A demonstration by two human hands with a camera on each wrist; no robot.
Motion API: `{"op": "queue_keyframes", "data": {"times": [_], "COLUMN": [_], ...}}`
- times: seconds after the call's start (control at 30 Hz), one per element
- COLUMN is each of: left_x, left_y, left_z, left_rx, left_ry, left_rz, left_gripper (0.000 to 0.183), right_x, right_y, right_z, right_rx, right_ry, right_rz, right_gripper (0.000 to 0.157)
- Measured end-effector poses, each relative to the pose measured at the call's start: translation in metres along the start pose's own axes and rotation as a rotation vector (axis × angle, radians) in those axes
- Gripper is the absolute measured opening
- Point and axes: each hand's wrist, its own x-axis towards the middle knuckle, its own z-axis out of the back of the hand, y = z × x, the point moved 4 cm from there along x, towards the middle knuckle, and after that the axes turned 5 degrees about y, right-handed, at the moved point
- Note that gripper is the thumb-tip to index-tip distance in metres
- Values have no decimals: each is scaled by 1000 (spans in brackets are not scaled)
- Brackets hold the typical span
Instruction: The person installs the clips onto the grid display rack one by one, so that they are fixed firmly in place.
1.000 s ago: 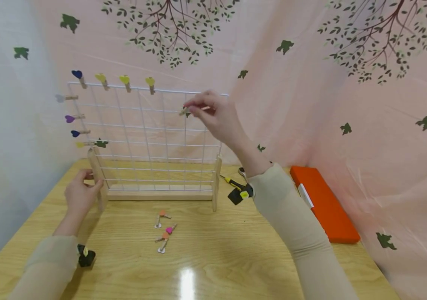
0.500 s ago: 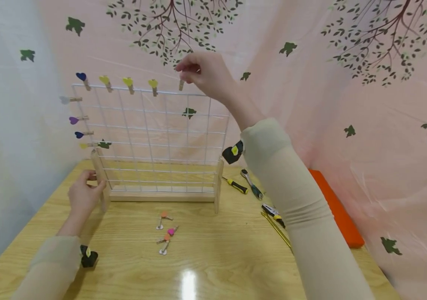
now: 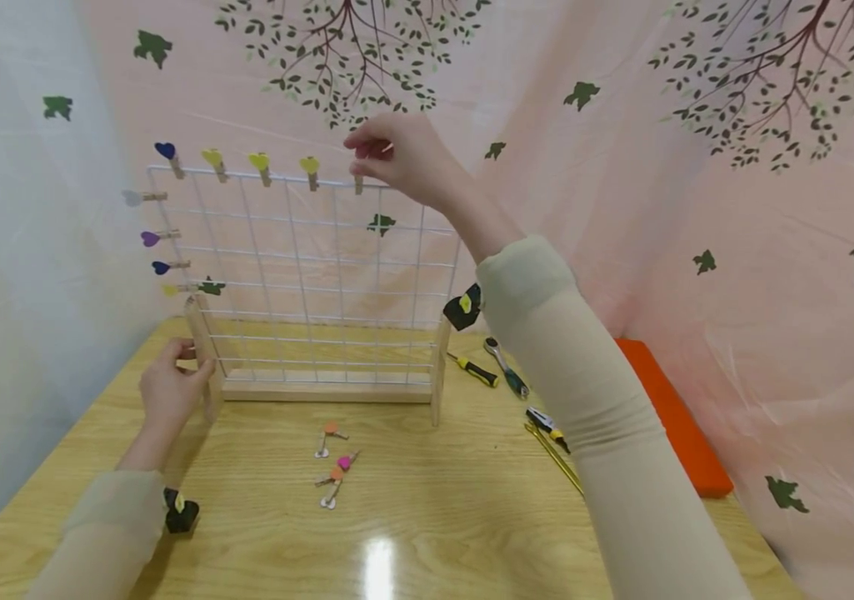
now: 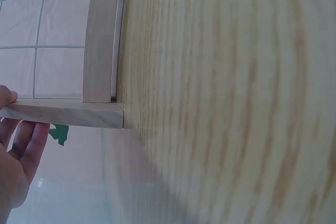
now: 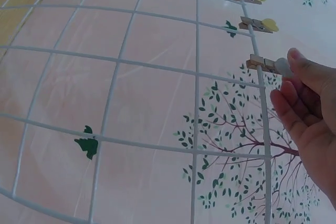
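Observation:
My left hand (image 3: 172,383) holds the left upright (image 3: 205,354) of a wooden stand with a white wire grid (image 3: 329,250). In the left wrist view that upright (image 4: 68,113) lies between the thumb and the fingers. At the grid's top rail is my right hand (image 3: 407,158), thumb and fingers spread apart around a clothespin (image 3: 358,185). The right wrist view shows this clothespin (image 5: 260,63) across the rail, its pale heart (image 5: 283,66) beside the thumb tip. Further left on the rail sit yellow-heart clothespins (image 3: 310,167) and a dark blue one (image 3: 167,154).
More heart clothespins (image 3: 152,239) line the grid's left edge. Several loose ones (image 3: 337,473) lie on the table before the stand. To the right are a screwdriver (image 3: 475,371), a ratchet wrench (image 3: 505,367), pliers (image 3: 546,427), a brass-coloured rod (image 3: 556,458) and an orange case (image 3: 674,417).
My right hand has risen from before the grid to its top rail with a clothespin, which now sits on the rail, and the fingers have spread. The left hand stays on the upright.

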Motion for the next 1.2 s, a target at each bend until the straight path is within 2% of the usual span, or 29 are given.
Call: {"op": "queue_keyframes", "data": {"times": [0.2,0.33,0.43,0.73,0.87,1.0,1.2], "left_x": [0,0,1,-1,-2,-2,-2], "left_y": [0,-1,-1,-2,-1,-1,0], "left_z": [0,0,0,1,2,1,0], "left_rx": [-12,-13,-21,-25,-23,-23,-19], "left_ry": [-8,-15,-17,3,3,10,20], "left_rz": [5,6,6,23,28,36,39], "left_gripper": [29,29,29,31,31,31,32], "right_x": [-26,-50,-67,-126,-144,-151,-148], "right_y": [7,5,-2,-19,-29,-40,-50], "right_z": [-3,-24,-54,-190,-241,-279,-312], "right_rx": [31,112,133,160,157,169,252], "right_ry": [-136,-128,-72,254,383,473,529], "right_rz": [220,317,324,275,211,124,25], "right_gripper": [28,25,26,26,30,34,38]}}
